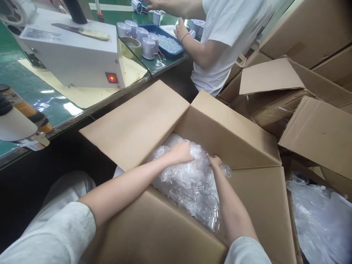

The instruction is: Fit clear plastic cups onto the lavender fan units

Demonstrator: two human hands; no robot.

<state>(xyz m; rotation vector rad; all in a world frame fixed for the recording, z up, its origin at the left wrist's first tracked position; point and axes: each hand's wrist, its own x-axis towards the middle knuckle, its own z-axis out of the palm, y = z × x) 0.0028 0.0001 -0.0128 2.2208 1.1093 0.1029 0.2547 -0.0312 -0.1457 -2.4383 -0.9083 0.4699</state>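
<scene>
Both arms reach down into an open cardboard box (156, 227) in front of me. My left hand (181, 152) is closed in a fist on a crumpled clear plastic bag (178, 172) inside the box. Against the box's far right wall, my right hand (215, 160) has its fingers bent around the bag's other side. Several clear, rounded, cup-like parts (205, 209) lie in the box below and nearer to me than my hands. The plastic covers some of them, and my fingertips are partly hidden.
A white machine (74, 55) with a lit red switch and a knife (82, 32) on top stands on the green bench. Beyond it, a co-worker (214, 44) handles parts near a blue tray (176, 53). More cardboard boxes (319, 135) crowd the right side.
</scene>
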